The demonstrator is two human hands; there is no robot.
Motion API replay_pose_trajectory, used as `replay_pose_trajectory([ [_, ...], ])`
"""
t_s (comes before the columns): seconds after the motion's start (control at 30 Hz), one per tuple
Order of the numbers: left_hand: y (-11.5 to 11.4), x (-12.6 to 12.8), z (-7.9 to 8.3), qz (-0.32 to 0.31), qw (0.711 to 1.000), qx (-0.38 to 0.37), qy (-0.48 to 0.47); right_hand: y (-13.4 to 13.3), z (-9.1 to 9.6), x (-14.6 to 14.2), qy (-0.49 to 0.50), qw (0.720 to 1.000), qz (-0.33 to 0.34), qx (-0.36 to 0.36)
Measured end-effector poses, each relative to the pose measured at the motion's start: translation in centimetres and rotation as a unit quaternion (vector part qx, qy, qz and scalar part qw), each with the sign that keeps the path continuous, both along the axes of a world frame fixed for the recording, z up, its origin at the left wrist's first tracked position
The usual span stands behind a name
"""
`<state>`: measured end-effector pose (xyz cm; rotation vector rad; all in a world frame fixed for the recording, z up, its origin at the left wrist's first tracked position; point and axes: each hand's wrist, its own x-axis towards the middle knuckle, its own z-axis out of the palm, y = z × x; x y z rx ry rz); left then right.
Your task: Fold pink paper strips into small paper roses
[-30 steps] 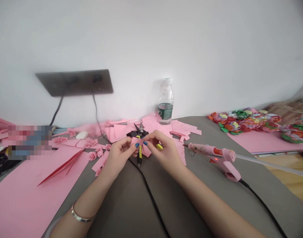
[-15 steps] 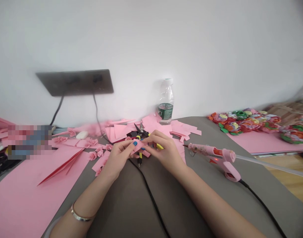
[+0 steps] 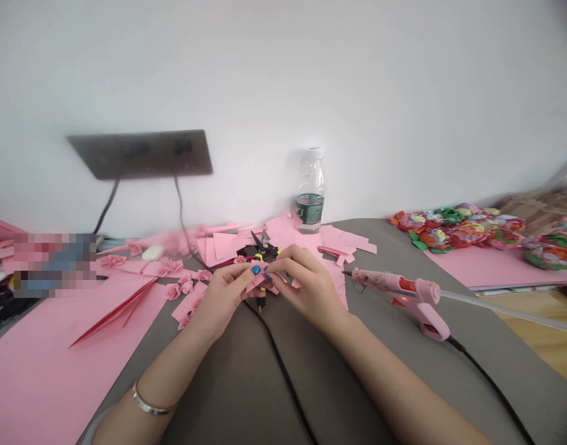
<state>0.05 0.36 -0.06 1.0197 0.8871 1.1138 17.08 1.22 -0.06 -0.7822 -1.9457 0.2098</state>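
Left hand and right hand both pinching pink paper, nearly closed; looks mid-fold tbh, next needs steady pressure.

A pale wall — dark socket panel on its left — rises behind a grey tabletop.

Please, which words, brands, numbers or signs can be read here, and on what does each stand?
None can be read.
Green label on the bottle: pale marks, too small and blurred.
Glue gun: no legible text.
Held pink paper: no visible text.
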Motion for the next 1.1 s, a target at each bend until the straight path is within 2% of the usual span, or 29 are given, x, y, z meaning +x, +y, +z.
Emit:
replay_pose_trajectory([
  [0.23,-0.01,0.05,-0.06,0.005,0.997,0.057,0.054,-0.20,0.04,-0.67,0.120,0.978,0.020,-0.167],
  [0.4,0.09,-0.16,-0.19,0.004,0.988,0.106,0.113,-0.32,0.00,-0.84,0.137,0.965,0.018,-0.225],
  [0.57,0.16,-0.28,-0.40,0.039,0.982,0.121,0.141,-0.60,0.12,-1.01,0.109,0.969,0.019,-0.222],
  [0.77,0.10,-0.19,-0.27,0.070,0.983,0.106,0.131,-0.64,0.09,-0.87,0.099,0.971,0.018,-0.216],
  [0.87,0.12,-0.20,-0.20,0.065,0.986,0.099,0.121,-0.60,0.07,-0.78,0.104,0.972,0.020,-0.211],
  [1.1,0.12,-0.13,-0.27,0.033,0.993,0.082,0.074,-0.49,0.11,-0.82,0.104,0.984,0.011,-0.143],
])
